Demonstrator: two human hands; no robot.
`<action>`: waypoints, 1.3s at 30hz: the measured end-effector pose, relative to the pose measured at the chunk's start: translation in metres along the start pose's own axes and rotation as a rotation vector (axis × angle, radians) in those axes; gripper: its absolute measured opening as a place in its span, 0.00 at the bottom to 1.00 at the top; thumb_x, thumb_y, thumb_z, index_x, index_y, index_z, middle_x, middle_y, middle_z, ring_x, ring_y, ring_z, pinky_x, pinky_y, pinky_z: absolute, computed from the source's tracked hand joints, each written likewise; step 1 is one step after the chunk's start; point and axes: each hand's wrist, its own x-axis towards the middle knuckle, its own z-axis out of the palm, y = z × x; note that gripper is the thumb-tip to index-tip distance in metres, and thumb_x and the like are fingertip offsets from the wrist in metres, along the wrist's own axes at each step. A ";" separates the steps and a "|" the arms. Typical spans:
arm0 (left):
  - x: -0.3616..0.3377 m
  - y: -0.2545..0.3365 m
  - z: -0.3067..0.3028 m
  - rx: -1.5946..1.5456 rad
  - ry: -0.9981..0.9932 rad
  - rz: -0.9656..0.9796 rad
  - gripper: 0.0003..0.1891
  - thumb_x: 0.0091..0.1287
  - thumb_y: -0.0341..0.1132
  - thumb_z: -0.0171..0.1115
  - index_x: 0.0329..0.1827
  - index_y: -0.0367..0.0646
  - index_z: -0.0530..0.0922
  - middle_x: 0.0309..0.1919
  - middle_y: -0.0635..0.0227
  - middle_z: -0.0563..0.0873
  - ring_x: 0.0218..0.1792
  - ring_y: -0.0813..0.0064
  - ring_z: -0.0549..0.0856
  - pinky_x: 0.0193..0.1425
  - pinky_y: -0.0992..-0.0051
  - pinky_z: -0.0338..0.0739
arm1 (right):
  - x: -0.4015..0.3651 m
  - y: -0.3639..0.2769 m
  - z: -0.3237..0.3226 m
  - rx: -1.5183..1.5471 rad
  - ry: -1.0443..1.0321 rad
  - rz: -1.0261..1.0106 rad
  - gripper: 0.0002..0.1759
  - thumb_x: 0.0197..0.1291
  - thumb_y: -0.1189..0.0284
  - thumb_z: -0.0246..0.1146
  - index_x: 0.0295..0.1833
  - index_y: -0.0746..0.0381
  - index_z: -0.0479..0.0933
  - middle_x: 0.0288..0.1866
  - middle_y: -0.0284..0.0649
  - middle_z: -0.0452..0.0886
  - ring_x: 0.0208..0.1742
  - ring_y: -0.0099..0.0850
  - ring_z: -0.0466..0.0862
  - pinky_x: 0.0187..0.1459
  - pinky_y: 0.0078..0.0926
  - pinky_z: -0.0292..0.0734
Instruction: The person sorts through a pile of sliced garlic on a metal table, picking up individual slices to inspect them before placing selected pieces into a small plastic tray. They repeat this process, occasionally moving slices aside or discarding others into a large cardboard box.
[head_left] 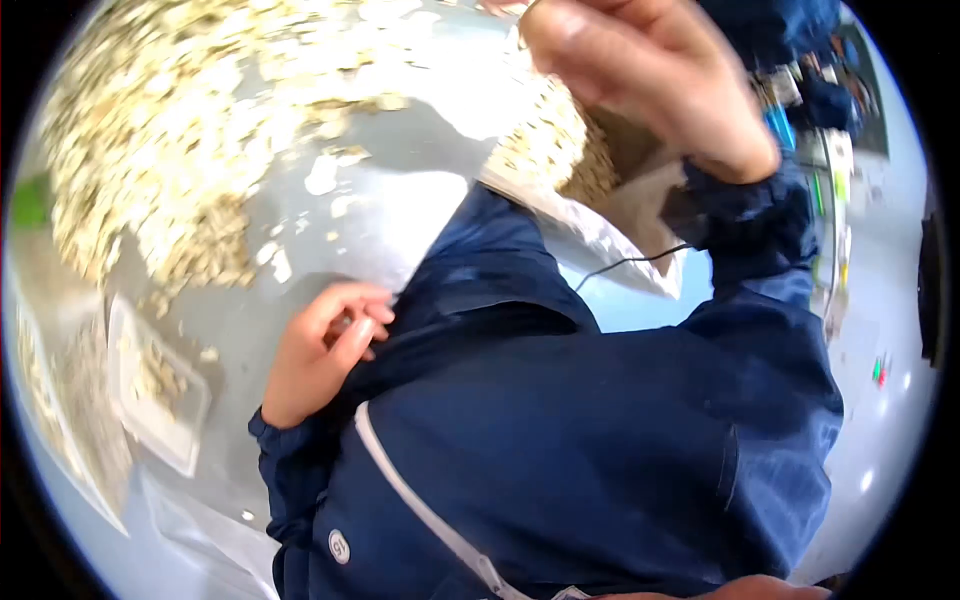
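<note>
Pale cream, flat slices (190,130) lie loosely heaped and scattered across the grey desk (300,195), with more in a whitish tray (186,452) and an open bag (610,232).

Bright glare whitens the table (425,205); the right hand (650,75) blurs; edges bend into black.

We count two hands, left hand (325,355) and right hand (655,85), one blue jacket (560,430), one round badge (339,546), one surface (232,320), one white tub (190,437), one dark cable (640,259), and pale slices (150,130) too many for us to number
</note>
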 end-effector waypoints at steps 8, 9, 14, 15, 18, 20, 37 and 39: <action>0.020 -0.001 -0.008 -0.017 -0.108 -0.193 0.15 0.82 0.30 0.56 0.67 0.37 0.78 0.54 0.62 0.87 0.51 0.73 0.87 0.60 0.74 0.79 | -0.090 -0.032 -0.081 -0.044 0.440 0.317 0.18 0.82 0.62 0.57 0.65 0.63 0.78 0.35 0.27 0.79 0.29 0.14 0.69 0.31 0.16 0.66; 0.022 -0.001 -0.012 -0.018 -0.104 -0.205 0.16 0.82 0.30 0.56 0.68 0.35 0.76 0.55 0.60 0.87 0.52 0.71 0.88 0.61 0.73 0.79 | -0.097 -0.028 -0.085 -0.047 0.433 0.348 0.19 0.82 0.62 0.57 0.65 0.63 0.78 0.35 0.27 0.79 0.30 0.14 0.70 0.31 0.16 0.66; 0.026 -0.001 -0.014 -0.055 -0.104 -0.260 0.17 0.82 0.31 0.55 0.69 0.34 0.75 0.55 0.58 0.87 0.54 0.69 0.88 0.63 0.72 0.80 | -0.108 -0.004 -0.101 -0.055 0.302 0.444 0.19 0.82 0.61 0.58 0.67 0.62 0.78 0.37 0.28 0.81 0.30 0.14 0.70 0.32 0.15 0.67; 0.026 -0.002 -0.013 -0.068 -0.096 -0.264 0.17 0.82 0.31 0.55 0.69 0.33 0.75 0.55 0.57 0.87 0.54 0.69 0.88 0.63 0.71 0.80 | -0.105 0.000 -0.101 -0.054 0.276 0.447 0.20 0.81 0.61 0.58 0.67 0.61 0.78 0.38 0.28 0.81 0.30 0.14 0.70 0.32 0.15 0.67; 0.027 0.004 -0.011 -0.115 -0.093 -0.251 0.17 0.82 0.31 0.55 0.68 0.33 0.75 0.55 0.57 0.87 0.55 0.68 0.88 0.63 0.71 0.80 | -0.083 0.012 -0.097 -0.040 0.214 0.399 0.20 0.81 0.60 0.59 0.68 0.61 0.77 0.39 0.28 0.81 0.31 0.14 0.71 0.33 0.14 0.68; 0.028 0.005 -0.012 -0.110 -0.087 -0.211 0.16 0.81 0.30 0.55 0.68 0.33 0.75 0.55 0.57 0.87 0.55 0.68 0.88 0.63 0.71 0.80 | -0.058 0.020 -0.085 -0.001 0.198 0.333 0.21 0.81 0.60 0.60 0.69 0.60 0.77 0.40 0.28 0.82 0.31 0.14 0.71 0.33 0.14 0.69; 0.003 -0.013 -0.022 -0.535 0.273 0.297 0.11 0.86 0.35 0.50 0.56 0.40 0.79 0.42 0.68 0.83 0.40 0.78 0.83 0.43 0.76 0.79 | 0.117 0.056 0.173 -0.504 -0.138 -0.497 0.19 0.62 0.73 0.68 0.60 0.52 0.85 0.53 0.40 0.87 0.51 0.43 0.87 0.51 0.37 0.85; 0.004 -0.023 -0.028 -0.540 0.263 0.313 0.12 0.86 0.37 0.50 0.58 0.40 0.79 0.43 0.69 0.84 0.41 0.78 0.83 0.44 0.77 0.79 | 0.126 0.060 0.162 -0.513 -0.201 -0.392 0.21 0.61 0.74 0.67 0.61 0.51 0.85 0.56 0.43 0.87 0.53 0.45 0.87 0.55 0.36 0.84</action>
